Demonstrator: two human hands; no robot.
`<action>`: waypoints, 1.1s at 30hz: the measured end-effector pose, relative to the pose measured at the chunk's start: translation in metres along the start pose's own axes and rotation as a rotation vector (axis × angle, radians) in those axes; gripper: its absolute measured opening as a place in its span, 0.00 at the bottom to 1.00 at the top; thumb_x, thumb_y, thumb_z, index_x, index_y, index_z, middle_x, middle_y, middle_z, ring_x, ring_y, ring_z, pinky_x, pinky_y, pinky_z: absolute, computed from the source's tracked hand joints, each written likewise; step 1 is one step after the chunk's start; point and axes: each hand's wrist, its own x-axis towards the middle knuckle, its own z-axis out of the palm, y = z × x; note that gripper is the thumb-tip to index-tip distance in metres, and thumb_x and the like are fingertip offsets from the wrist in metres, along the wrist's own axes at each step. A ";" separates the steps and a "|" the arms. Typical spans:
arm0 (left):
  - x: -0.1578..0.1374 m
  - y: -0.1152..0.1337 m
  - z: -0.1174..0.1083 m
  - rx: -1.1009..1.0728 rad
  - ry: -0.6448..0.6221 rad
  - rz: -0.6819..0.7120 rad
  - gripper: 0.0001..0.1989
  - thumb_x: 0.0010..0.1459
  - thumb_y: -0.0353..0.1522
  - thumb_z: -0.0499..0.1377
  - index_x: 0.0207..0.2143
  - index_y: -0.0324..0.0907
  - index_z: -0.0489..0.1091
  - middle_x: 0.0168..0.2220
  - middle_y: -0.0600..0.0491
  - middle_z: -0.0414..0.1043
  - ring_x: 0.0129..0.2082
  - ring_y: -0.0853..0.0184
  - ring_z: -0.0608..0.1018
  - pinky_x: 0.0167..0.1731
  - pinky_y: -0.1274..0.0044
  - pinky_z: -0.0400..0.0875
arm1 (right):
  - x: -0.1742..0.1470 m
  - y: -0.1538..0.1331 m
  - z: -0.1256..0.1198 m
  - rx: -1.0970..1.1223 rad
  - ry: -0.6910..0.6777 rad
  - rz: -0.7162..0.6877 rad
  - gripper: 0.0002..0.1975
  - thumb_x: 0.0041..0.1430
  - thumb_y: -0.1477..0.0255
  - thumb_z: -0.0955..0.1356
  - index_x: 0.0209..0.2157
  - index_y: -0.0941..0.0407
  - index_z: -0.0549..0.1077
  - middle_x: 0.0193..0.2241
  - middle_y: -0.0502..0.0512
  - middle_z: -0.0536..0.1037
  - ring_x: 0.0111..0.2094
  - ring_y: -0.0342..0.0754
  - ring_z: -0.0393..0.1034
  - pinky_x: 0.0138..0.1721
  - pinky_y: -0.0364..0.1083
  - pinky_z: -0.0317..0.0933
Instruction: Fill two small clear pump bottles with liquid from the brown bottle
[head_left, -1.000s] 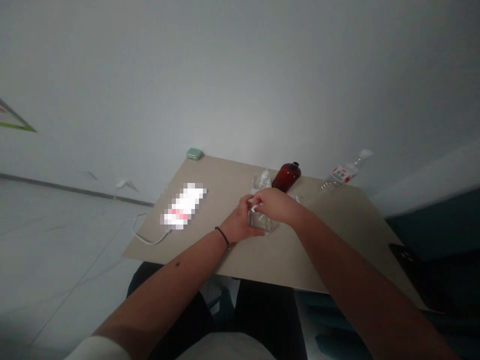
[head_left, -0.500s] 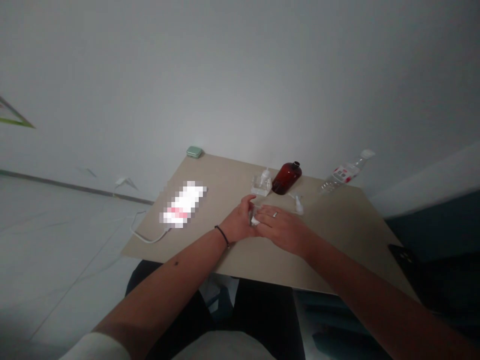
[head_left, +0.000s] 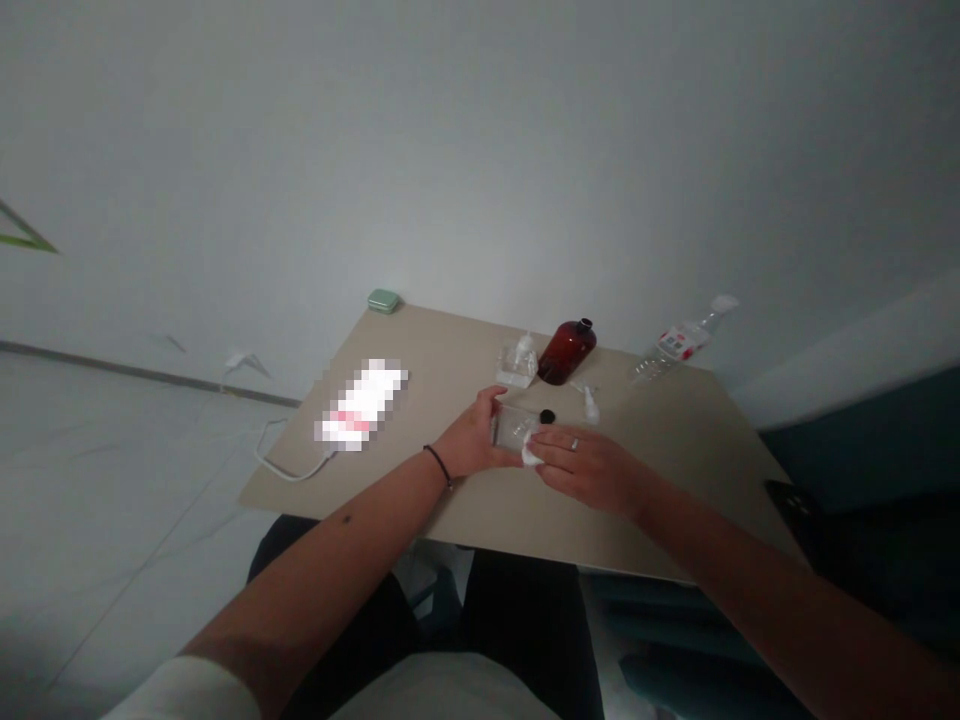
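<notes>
A clear, box-shaped container [head_left: 512, 428] is held over the middle of the table [head_left: 450, 345], toward the near edge; whether its underside is resting on the surface cannot be told. Its left end is gripped by the left hand [head_left: 472, 437], with the fingers spread around it and the thumb on the near side. A white wad [head_left: 531, 453] (tissue or cloth, it cannot be told which) is pressed against the container's near right corner by the right hand [head_left: 589, 465], whose fingers are held together on it. A black round piece [head_left: 547, 416] is seen just beside the container's far right corner.

Farther back, a small white nozzle piece [head_left: 591, 406] is laid near a red-brown bottle [head_left: 567, 352], which is placed beside a clear square vessel [head_left: 516, 375]. Farther right, a labelled clear bottle [head_left: 679, 342] is seen. On the left, a bright, pixelated rectangle [head_left: 366, 403] is joined by a white cable [head_left: 292, 478], and a green case [head_left: 384, 300] is set at the far left corner.
</notes>
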 end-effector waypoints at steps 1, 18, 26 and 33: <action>0.000 0.001 -0.001 0.004 -0.005 -0.009 0.56 0.38 0.37 0.76 0.62 0.42 0.46 0.45 0.49 0.66 0.43 0.59 0.73 0.47 0.65 0.69 | -0.005 -0.002 0.003 0.015 0.011 0.049 0.11 0.67 0.77 0.64 0.36 0.55 0.78 0.45 0.57 0.82 0.52 0.49 0.74 0.58 0.54 0.68; 0.000 0.006 -0.002 -0.040 -0.025 -0.076 0.55 0.36 0.35 0.77 0.61 0.43 0.49 0.48 0.48 0.65 0.48 0.57 0.73 0.52 0.60 0.68 | -0.067 -0.017 0.001 -0.050 -0.251 1.120 0.29 0.53 0.80 0.63 0.59 0.57 0.69 0.59 0.66 0.72 0.59 0.62 0.68 0.59 0.61 0.62; 0.000 0.004 -0.001 -0.035 -0.022 -0.072 0.54 0.37 0.36 0.77 0.61 0.43 0.49 0.49 0.47 0.65 0.49 0.56 0.74 0.52 0.59 0.68 | -0.057 0.057 0.023 0.066 -0.397 1.166 0.27 0.58 0.84 0.59 0.55 0.52 0.75 0.48 0.64 0.78 0.43 0.56 0.77 0.43 0.53 0.68; 0.000 0.004 -0.002 -0.025 -0.028 -0.066 0.54 0.37 0.36 0.77 0.62 0.43 0.49 0.51 0.45 0.66 0.52 0.53 0.73 0.53 0.59 0.68 | -0.060 0.063 0.015 0.028 -0.348 1.122 0.20 0.61 0.79 0.62 0.51 0.54 0.76 0.44 0.63 0.80 0.41 0.55 0.76 0.43 0.50 0.65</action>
